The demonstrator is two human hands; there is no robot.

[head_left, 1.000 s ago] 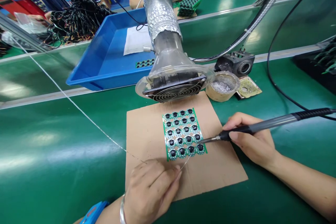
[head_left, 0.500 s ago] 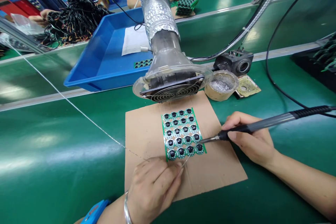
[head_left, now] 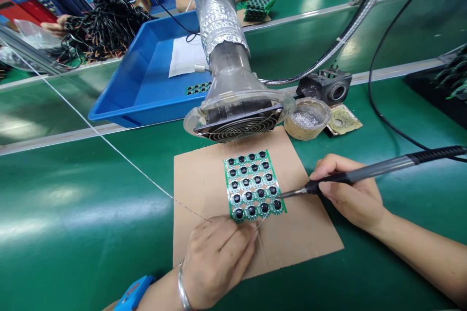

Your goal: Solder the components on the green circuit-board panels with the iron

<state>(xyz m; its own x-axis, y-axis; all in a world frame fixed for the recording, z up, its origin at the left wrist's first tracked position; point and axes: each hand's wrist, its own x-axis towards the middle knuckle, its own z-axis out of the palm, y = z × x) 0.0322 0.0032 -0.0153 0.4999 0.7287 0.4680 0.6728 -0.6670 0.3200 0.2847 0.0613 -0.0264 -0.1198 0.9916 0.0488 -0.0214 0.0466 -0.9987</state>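
A green circuit board panel (head_left: 252,185) with rows of round black parts lies on a sheet of brown cardboard (head_left: 200,180). My right hand (head_left: 350,194) is closed around a soldering iron (head_left: 368,170), whose metal tip is over the panel's lower right edge. Just below the panel, my left hand (head_left: 219,257) pinches a thin solder wire (head_left: 120,151). The wire's short free end sticks out past the fingertips toward the bottom row. From the other side of the hand, the wire runs up to the far left.
A fume extractor hood (head_left: 241,116) hangs right above the cardboard. Behind it stands a blue tray (head_left: 127,92) with a white sheet. A tub of solder scraps (head_left: 308,119), a yellow sponge (head_left: 345,119) and an iron holder (head_left: 328,86) sit at right. Co-workers are across the bench, near black cables (head_left: 105,24).
My left hand has shifted slightly right with the solder wire. My right hand and the soldering iron have moved a few pixels to the right. The panel has stayed in place.
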